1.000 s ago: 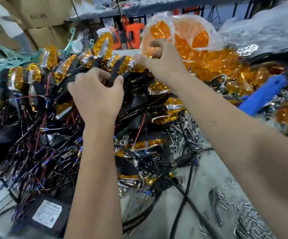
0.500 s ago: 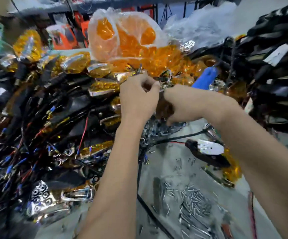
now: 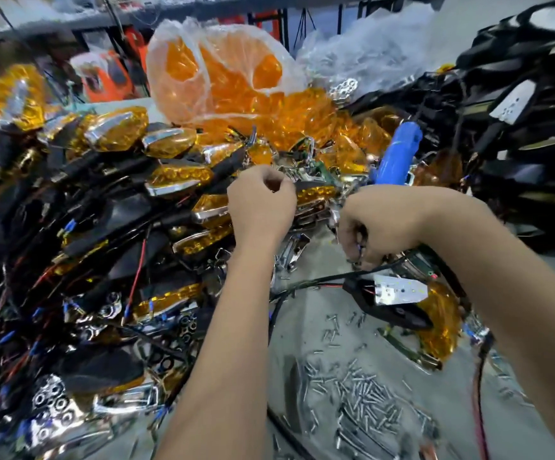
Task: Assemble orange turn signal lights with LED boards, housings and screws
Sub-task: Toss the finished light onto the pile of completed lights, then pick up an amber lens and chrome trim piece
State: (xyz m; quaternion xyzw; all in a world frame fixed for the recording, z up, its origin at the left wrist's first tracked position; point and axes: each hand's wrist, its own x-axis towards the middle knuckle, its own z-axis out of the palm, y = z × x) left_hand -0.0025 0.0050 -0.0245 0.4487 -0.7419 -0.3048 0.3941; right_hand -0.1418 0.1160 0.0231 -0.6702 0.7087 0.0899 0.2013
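Observation:
My left hand [image 3: 262,207] hovers over the heap of finished orange turn signals [image 3: 176,180], its fingers curled into a fist with nothing visible inside. Lower and to the right, my right hand [image 3: 374,227] is curled and pinches thin wires [image 3: 358,252] at its fingertips. Just below it a black housing [image 3: 399,315] lies on the table with a white LED board [image 3: 399,290] seated in it; a black cable runs left from it. Loose silver screws [image 3: 362,396] are scattered in front.
A clear bag of orange lenses [image 3: 223,71] stands at the back. A blue screwdriver handle [image 3: 399,151] sticks up behind my right hand. Black housings [image 3: 518,104] are stacked at right. Wired signals and chrome reflectors [image 3: 50,403] crowd the left side.
The view swung right from the left pile. My hands came together at the centre, then parted; the right hand dropped toward the housing with the LED board.

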